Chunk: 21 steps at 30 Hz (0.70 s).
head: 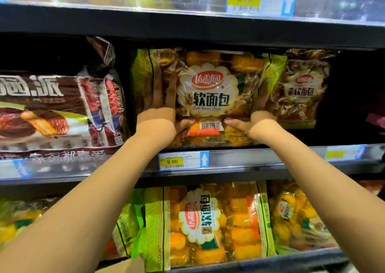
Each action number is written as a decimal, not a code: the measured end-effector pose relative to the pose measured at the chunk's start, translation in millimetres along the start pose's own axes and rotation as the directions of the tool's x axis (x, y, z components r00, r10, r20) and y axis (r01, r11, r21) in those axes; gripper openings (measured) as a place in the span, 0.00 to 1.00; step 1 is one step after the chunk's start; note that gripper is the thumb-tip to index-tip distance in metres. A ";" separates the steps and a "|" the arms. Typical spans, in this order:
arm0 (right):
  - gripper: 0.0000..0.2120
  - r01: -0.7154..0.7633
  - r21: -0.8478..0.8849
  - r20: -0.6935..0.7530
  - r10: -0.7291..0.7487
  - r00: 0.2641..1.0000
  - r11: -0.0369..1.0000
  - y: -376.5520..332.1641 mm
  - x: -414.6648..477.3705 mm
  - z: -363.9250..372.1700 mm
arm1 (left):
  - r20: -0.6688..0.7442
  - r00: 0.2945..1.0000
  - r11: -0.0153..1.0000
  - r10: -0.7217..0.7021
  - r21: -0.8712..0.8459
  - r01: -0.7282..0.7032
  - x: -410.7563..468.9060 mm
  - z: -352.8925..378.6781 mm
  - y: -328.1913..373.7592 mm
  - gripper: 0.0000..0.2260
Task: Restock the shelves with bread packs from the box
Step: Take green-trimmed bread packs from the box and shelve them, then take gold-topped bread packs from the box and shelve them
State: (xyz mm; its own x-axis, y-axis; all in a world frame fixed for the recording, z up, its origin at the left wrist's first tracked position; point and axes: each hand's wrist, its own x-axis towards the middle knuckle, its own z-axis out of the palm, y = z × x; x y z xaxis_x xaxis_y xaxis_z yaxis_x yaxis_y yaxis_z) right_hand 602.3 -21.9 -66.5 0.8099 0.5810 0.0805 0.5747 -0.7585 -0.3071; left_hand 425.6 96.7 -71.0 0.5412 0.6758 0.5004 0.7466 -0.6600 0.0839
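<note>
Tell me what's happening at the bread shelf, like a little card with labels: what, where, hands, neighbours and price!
Being placed: soft bread pack, upright, label facing out
Where: middle shelf, above the 9.80 price tag
Left hand: fingers flat on the pack's front, left side
Right hand: flat against the pack's right side, thumb near the barcode
Neighbours: same bread pack on the right, brown snack pack on the left
Shelf below: more bread packs, labels turned sideways
</note>
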 end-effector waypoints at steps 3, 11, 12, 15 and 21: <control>0.51 -0.038 0.048 -0.005 0.038 0.999 0.998 -0.6 -6.5 -6.1 | 0.049 0.998 0.999 0.030 0.037 -0.032 -0.2 -9.4 2.3 0.46; 0.46 0.329 0.079 -0.473 -0.256 0.843 0.941 -17.3 -100.1 -2.6 | -0.090 0.925 0.929 0.370 0.016 -0.370 -103.7 -75.6 -46.3 0.36; 0.43 0.462 0.056 -0.524 -0.368 0.768 0.885 -22.4 -117.5 8.1 | -0.100 0.904 0.909 0.416 0.012 -0.417 -127.8 -79.4 -59.5 0.34; 0.36 0.748 -0.028 -0.465 -0.671 0.577 0.663 -41.1 -168.0 48.8 | -0.075 0.892 0.893 0.445 -0.032 -0.448 -203.6 -79.3 -104.9 0.27; 0.26 0.971 0.054 0.121 -0.967 0.224 0.232 -71.4 -257.3 130.2 | 0.257 0.960 0.986 0.111 -0.149 -0.074 -328.0 -53.1 -183.8 0.28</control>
State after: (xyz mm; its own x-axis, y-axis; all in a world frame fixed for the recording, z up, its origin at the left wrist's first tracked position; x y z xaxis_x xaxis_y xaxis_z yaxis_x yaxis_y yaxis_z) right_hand 337.7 -78.9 -188.7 -0.3885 0.8994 0.2002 0.9135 0.4044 -0.0441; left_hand 90.3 -21.1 -204.8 0.7019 0.6598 0.2684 0.6385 -0.7498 0.1736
